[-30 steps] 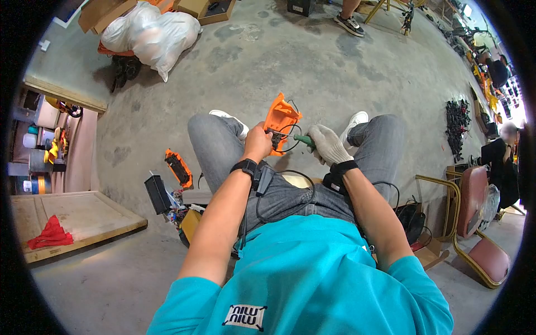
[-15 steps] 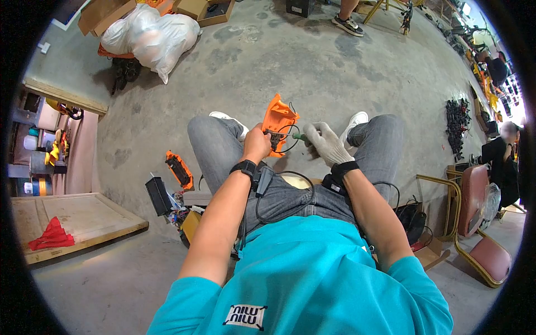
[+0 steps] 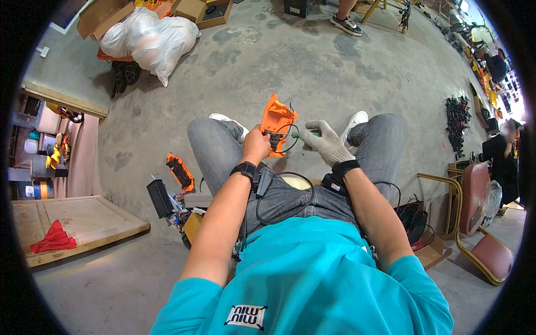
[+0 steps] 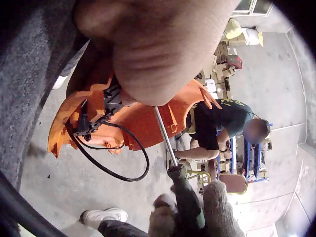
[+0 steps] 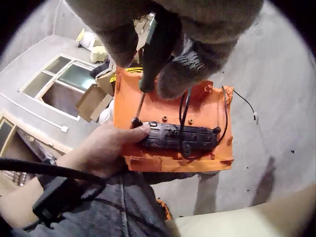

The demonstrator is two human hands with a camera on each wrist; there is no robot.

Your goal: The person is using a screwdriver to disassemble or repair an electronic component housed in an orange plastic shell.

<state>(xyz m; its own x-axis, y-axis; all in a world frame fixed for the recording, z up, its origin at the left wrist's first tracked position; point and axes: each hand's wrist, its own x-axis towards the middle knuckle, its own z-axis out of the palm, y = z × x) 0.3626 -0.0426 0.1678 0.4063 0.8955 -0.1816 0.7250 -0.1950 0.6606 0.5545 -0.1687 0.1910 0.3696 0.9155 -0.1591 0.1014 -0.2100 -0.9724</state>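
Two hands work over the lap of a person sitting in a teal shirt (image 3: 329, 273) and grey jeans (image 3: 215, 148), seen from above. The bare left hand (image 3: 256, 146) grips the near-left edge of a hollow orange shell (image 3: 274, 114), which is held up between the knees, clear of the floor. Its thumb presses on a long black part (image 5: 182, 137) lying inside the shell. The right hand (image 3: 328, 142), in a pale knitted glove, pinches the green handle of a screwdriver (image 5: 153, 54) between thumb and fingers. The metal shaft runs across to the end of the black part, close by the left thumb; whether the tip sits in a screw is too small to tell. A thin black cable (image 5: 224, 118) loops out of the shell.

The work looks partway through: the black part is seated in the shell, while the fastening at this end seems unfinished. Whether it is being tightened or loosened cannot be told.

Farther out on the concrete floor, to the left, lies a second orange piece (image 3: 180, 171) with a dark insert, near an open black box (image 3: 159, 198). A pink-padded chair (image 3: 474, 198) stands to the right. Farthest, a bulging white bag (image 3: 156, 44) rests beside an open cardboard box (image 3: 215, 14).
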